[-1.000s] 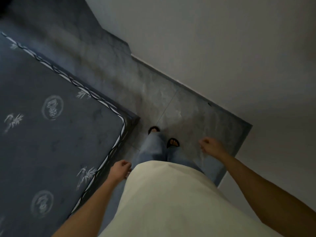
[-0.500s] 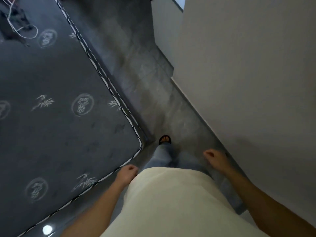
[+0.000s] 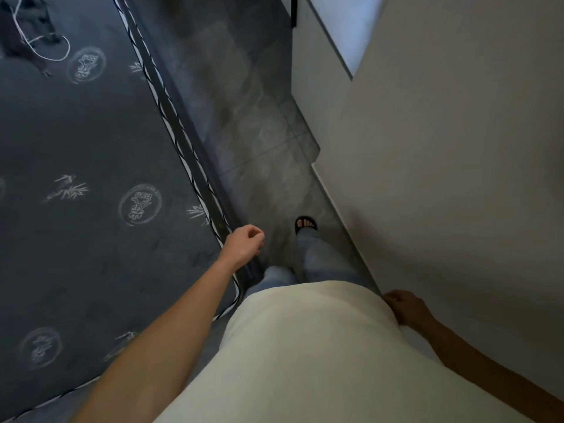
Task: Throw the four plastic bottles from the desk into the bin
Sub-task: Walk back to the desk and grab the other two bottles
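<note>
No plastic bottle, desk or bin shows in the head view. My left hand [image 3: 244, 244] swings forward over the mattress corner, fingers loosely curled with nothing in them. My right hand [image 3: 403, 306] hangs back beside my hip, close to the wall, fingers curled and holding nothing. Below me are my pale shirt, jeans and one sandalled foot [image 3: 306, 225] stepping forward on the floor.
A dark patterned mattress [image 3: 91, 184] fills the left side, with a white cord [image 3: 39, 47] and dark cloth at its far corner. A white wall [image 3: 457, 178] runs close on the right. Between them lies a narrow strip of grey tiled floor [image 3: 244, 123].
The view has turned to look along the gap between mattress and wall. My left hand has swung forward, my right hand back beside my hip. One foot has stepped ahead.
</note>
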`<move>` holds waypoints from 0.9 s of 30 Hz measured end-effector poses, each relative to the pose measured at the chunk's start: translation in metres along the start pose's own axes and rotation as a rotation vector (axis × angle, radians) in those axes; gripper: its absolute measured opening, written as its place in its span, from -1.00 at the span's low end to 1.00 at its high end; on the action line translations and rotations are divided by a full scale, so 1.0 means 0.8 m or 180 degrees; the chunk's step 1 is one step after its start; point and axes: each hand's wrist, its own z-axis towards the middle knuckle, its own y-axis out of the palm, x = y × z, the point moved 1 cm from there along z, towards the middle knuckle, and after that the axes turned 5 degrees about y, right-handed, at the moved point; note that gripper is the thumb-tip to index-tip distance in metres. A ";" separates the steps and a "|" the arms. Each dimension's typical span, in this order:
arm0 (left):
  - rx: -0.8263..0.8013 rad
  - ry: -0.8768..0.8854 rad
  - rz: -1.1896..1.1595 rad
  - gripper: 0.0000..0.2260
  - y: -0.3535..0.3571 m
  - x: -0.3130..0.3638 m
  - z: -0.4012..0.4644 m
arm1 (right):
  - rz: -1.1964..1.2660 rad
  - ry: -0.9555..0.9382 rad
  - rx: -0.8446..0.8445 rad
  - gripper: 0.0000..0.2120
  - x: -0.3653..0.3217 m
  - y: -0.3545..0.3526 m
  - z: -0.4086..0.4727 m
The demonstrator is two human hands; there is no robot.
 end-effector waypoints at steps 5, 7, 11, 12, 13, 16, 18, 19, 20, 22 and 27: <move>0.0052 -0.0274 0.0252 -0.84 -0.023 -0.003 0.017 | 0.0051 -0.0372 -0.0140 -0.82 -0.142 -0.077 0.042; 0.0105 -0.0485 0.0181 -0.83 -0.033 -0.013 0.015 | -0.0077 -0.0670 -0.0146 -0.84 -0.217 -0.102 0.049; 0.0213 -0.0865 -0.0047 -0.80 -0.054 -0.040 0.012 | -0.0291 -0.1232 -0.0053 -0.86 -0.368 -0.137 0.056; 0.0211 -0.0944 -0.0112 -0.81 -0.060 -0.046 0.013 | -0.0289 -0.1337 -0.0032 -0.87 -0.405 -0.143 0.056; 0.0186 -0.1033 -0.0172 -0.81 -0.065 -0.051 0.012 | -0.0247 -0.1431 -0.0021 -0.88 -0.439 -0.148 0.058; 0.0088 -0.1241 -0.0321 -0.82 -0.091 -0.061 0.022 | -0.0294 -0.1675 0.0100 -0.88 -0.534 -0.159 0.060; 0.0039 -0.1341 -0.0408 -0.83 -0.119 -0.064 0.038 | -0.0347 -0.1704 0.0081 -0.85 -0.581 -0.163 0.063; 0.0008 -0.1391 -0.0443 -0.83 -0.135 -0.063 0.048 | -0.0350 -0.1660 0.0059 -0.84 -0.598 -0.164 0.064; 0.0008 -0.1420 -0.0471 -0.82 -0.152 -0.060 0.059 | -0.0381 -0.1601 0.0060 -0.82 -0.613 -0.165 0.066; 0.0078 -0.1409 -0.0540 -0.82 -0.188 -0.047 0.088 | -0.0512 -0.1487 0.0102 -0.80 -0.635 -0.167 0.068; 0.0235 -0.1154 -0.0908 -0.82 -0.296 0.023 0.185 | -0.0712 -0.1202 0.0067 -0.80 -0.670 -0.178 0.076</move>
